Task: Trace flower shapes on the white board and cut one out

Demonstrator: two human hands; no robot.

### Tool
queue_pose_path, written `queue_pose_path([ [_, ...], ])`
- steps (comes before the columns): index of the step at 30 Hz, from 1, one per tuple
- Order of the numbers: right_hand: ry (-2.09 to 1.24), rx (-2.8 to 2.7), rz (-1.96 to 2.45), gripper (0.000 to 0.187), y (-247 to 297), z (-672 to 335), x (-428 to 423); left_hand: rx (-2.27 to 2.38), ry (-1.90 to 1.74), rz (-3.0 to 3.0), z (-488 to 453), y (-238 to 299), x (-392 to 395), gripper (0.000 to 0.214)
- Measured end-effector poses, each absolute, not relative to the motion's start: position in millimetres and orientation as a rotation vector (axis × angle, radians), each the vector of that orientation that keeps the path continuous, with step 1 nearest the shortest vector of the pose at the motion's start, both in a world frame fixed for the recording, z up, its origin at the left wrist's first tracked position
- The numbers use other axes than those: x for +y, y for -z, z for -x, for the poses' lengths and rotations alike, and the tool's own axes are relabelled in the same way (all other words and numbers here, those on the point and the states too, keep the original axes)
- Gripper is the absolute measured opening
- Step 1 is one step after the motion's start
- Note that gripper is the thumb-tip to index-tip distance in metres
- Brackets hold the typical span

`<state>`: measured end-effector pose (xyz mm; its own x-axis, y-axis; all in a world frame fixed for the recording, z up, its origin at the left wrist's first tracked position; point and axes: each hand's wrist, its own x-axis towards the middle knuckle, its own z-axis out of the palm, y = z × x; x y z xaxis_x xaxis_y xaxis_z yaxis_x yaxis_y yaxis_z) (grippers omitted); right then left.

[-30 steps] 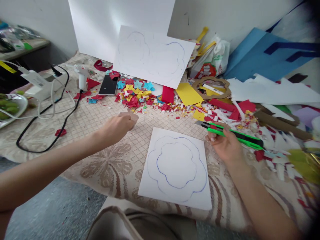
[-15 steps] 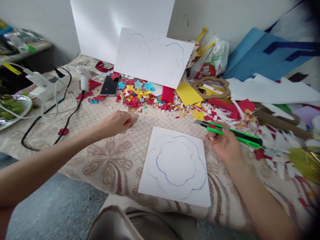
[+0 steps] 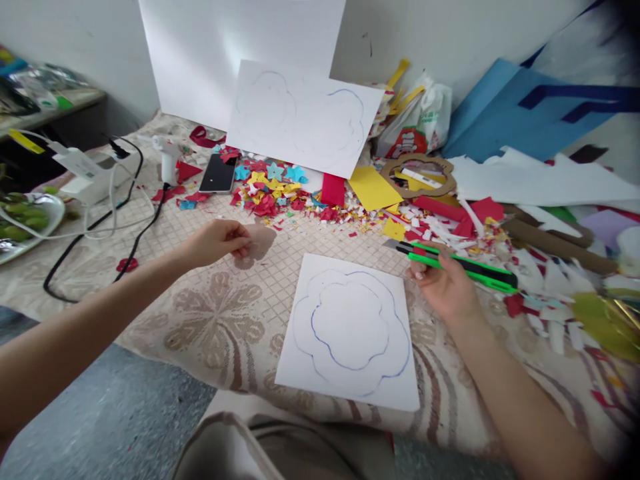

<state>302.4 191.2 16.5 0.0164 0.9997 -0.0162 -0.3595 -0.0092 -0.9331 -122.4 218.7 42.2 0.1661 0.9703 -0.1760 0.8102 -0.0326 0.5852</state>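
My right hand (image 3: 447,287) grips a green and black utility knife (image 3: 465,267), its blade out and pointing left above the cloth. Below and left of it lies a white square board (image 3: 350,327) with two wavy flower outlines, one inside the other, drawn in blue. Over the patterned tablecloth, left of the board, is my left hand (image 3: 220,241). Its fingers are curled and pressed together; whether anything small is between them is hidden. Neither hand touches the board.
Paper scraps and small paper stars (image 3: 275,183) are heaped along the back. A phone (image 3: 217,173), a glue gun (image 3: 167,160) with a black cord and a cardboard flower ring (image 3: 417,177) lie nearby. White sheets (image 3: 305,120) lean at the wall. Grapes (image 3: 25,220) sit far left.
My left hand has moved a little left, and its fingertips now show. The knife stays in my right hand, almost unmoved. The board lies as before.
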Motion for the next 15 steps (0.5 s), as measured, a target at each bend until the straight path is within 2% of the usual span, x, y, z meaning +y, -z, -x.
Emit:
queue_pose_path([
  [5,-1.352,-0.920,0.959,0.020,-16,-302,191,1.480,-0.595,-1.522,125,-40,210,0.019],
  [15,-1.336,-0.940,0.967,0.018,-16,-302,191,1.323,-0.700,-1.313,129,-54,198,0.026],
])
